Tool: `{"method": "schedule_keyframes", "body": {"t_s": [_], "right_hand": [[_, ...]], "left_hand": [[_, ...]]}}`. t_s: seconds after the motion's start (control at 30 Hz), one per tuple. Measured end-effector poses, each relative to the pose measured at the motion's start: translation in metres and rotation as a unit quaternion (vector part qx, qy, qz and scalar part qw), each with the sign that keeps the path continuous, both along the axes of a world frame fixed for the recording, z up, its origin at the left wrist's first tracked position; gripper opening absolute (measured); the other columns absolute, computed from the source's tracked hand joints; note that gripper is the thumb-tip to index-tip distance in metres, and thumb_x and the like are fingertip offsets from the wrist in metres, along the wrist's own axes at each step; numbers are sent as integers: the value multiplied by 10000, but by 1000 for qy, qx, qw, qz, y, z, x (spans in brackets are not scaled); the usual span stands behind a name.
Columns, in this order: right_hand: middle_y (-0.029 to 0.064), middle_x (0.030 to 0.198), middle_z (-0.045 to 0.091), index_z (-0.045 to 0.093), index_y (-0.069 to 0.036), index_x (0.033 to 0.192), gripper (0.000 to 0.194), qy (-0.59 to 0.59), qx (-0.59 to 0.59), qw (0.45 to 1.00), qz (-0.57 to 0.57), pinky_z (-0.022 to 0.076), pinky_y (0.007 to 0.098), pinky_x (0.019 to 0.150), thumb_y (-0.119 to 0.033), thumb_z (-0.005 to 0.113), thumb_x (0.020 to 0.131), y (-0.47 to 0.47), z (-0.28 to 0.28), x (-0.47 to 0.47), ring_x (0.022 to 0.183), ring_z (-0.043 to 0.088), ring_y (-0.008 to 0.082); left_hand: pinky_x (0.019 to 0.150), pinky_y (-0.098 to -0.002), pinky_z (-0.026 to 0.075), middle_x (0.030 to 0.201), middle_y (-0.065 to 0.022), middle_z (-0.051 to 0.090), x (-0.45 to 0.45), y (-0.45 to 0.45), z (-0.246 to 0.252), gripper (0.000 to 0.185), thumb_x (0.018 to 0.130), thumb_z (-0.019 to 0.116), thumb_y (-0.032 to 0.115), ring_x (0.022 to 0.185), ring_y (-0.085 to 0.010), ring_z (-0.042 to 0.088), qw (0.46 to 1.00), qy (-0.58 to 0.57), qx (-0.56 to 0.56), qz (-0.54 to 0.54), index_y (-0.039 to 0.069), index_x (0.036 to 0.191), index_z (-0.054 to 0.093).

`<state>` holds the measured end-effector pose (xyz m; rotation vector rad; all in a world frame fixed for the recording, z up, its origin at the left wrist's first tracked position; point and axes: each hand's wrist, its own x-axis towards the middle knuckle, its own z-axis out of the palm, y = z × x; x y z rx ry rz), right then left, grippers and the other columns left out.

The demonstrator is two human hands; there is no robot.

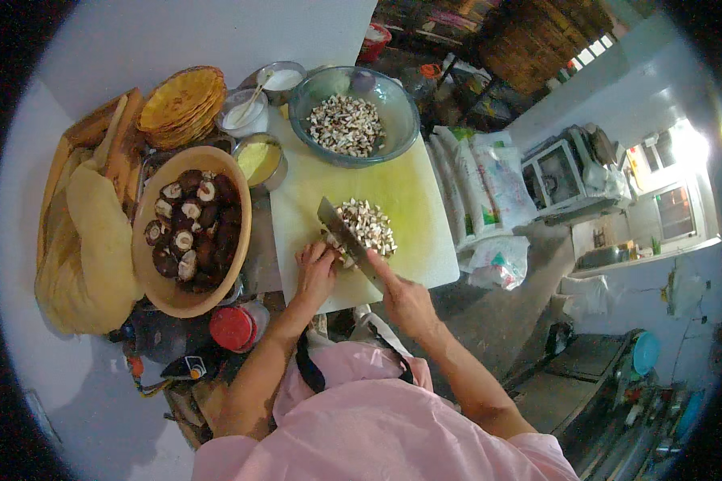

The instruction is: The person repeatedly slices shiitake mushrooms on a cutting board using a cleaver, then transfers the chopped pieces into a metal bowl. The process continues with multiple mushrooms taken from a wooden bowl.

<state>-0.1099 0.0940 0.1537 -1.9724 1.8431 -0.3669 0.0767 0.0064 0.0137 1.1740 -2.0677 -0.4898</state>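
My right hand [405, 300] grips a broad-bladed kitchen cleaver [347, 235], its blade slanting up and left over the cutting board [424, 204]. Diced mushrooms [370, 225] lie in a heap just right of the blade. Left of the blade, my left hand [316, 270] rests with curled fingers on mushroom pieces at the board's near left; what lies beneath the fingertips is mostly hidden. A glass bowl [400, 144] on the far part of the board holds more diced mushrooms [346, 126]. At the left, a tan oval basin [245, 240] contains whole dark-capped mushrooms [191, 210].
Flatbreads [180, 105] are stacked beyond the basin, near a metal bowl of yellow grains [259, 159] and two containers of white contents. A cloth-covered wooden tray [53, 180] stands far left. A red-lidded jar [233, 329] sits near my left forearm. Filled sacks [487, 180] lie right.
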Motion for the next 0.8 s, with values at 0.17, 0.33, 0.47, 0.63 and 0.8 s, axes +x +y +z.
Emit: {"method": "schedule_keyframes", "body": {"t_s": [0.17,0.33,0.47,0.63,0.8], "right_hand": [[231,863,689,232,-358,1585,881,6,17,1000,-3,552,539,634,-14,562,844,1,-3,3,709,683,416],[213,820,675,197,-334,1596,909,7,13,1000,15,543,538,632,-13,577,835,0,-1,6,704,677,417],[258,813,660,265,-295,1580,847,10,5,1000,10,507,534,647,13,545,842,-4,2,6,732,646,455],[239,767,655,274,-305,1574,833,-7,16,999,29,507,535,641,4,548,850,-5,0,4,687,640,449],[245,763,656,282,-268,1574,812,-20,-8,998,63,514,533,637,8,544,857,-4,0,2,671,640,444]], "left_hand": [[908,-493,452,1083,-166,560,1,0,1,221,730,652,-48,1063,-387,521,999,24,32,6,-9,945,616],[883,-478,471,1054,-165,564,1,2,1,203,730,665,-42,1045,-395,525,999,26,11,18,-8,921,602],[893,-474,482,1109,-177,561,5,5,5,216,743,666,-38,1039,-396,539,1000,5,1,-6,-9,948,602],[1124,-460,410,1348,-291,550,8,10,5,458,767,701,-32,1284,-457,500,993,-16,120,-1,-50,1215,609],[899,-466,495,1098,-190,576,7,12,-1,262,785,682,-12,1050,-397,576,999,37,-14,35,-15,1036,611]]}}
